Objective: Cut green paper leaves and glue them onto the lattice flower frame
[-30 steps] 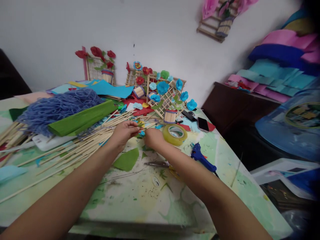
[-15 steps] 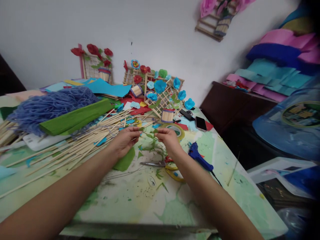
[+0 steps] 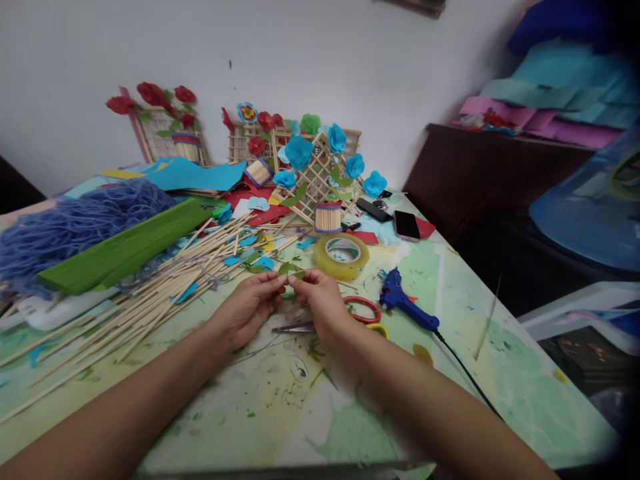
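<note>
My left hand [image 3: 256,301] and my right hand [image 3: 323,299] are close together above the table, thumbs and fingertips pinched. Between them shows a small piece of green paper leaves [image 3: 289,269], gripped from both sides. Just below my right hand lies a pair of scissors [image 3: 295,328], its blades pointing left and its handles partly covered by my wrist. A roll of yellowish clear tape [image 3: 326,267] rests flat just beyond my right hand. To the right lies a blue glue gun [image 3: 406,305] with a black cord.
Thin wooden sticks [image 3: 165,303] spread across the left. Behind them are a green crepe paper roll [image 3: 125,247] and a heap of purple yarn [image 3: 85,227]. A stick lattice [image 3: 315,177] with blue paper flowers stands at the back, near a phone [image 3: 407,225].
My hands have come closer together, with the green leaves now between their fingertips. The camera view has shifted down and slightly right. A green paper piece near my left hand no longer shows.
</note>
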The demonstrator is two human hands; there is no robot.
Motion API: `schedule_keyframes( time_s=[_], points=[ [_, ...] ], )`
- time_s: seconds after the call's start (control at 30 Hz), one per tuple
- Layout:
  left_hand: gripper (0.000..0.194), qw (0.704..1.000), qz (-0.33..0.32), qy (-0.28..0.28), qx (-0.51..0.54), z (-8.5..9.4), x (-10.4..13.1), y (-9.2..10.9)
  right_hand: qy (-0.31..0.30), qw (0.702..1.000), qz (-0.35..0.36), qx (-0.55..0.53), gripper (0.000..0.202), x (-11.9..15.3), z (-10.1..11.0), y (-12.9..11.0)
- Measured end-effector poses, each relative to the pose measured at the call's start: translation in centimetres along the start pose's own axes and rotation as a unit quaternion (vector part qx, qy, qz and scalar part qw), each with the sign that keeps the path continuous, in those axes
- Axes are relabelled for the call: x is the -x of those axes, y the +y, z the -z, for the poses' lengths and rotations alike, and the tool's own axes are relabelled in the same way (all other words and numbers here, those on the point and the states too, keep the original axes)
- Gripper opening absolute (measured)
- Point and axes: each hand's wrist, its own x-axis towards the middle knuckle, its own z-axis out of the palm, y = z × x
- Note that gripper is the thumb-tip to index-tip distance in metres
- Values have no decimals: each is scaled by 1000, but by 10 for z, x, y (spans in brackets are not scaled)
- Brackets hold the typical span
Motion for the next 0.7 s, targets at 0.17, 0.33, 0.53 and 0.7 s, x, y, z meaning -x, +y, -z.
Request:
schedule_keyframes(
  time_s=[0.17, 0.33, 0.53, 0.7],
  points=[
    [14, 1000, -8, 12, -8, 0, -1, -3, -14, 1000, -9, -21, 23, 1, 2, 2],
    [11, 1000, -12, 19, -7, 2, -2, -4, -12, 1000, -6, -17, 18, 4, 2, -4],
    [9, 999, -30, 2, -19, -2, 2, -8, -7, 999, 1, -35, 17, 3, 2, -6],
    [13, 997, -45, 8, -69, -4, 5, -7, 16, 1000, 16, -2, 15, -3, 4, -3]
  ],
)
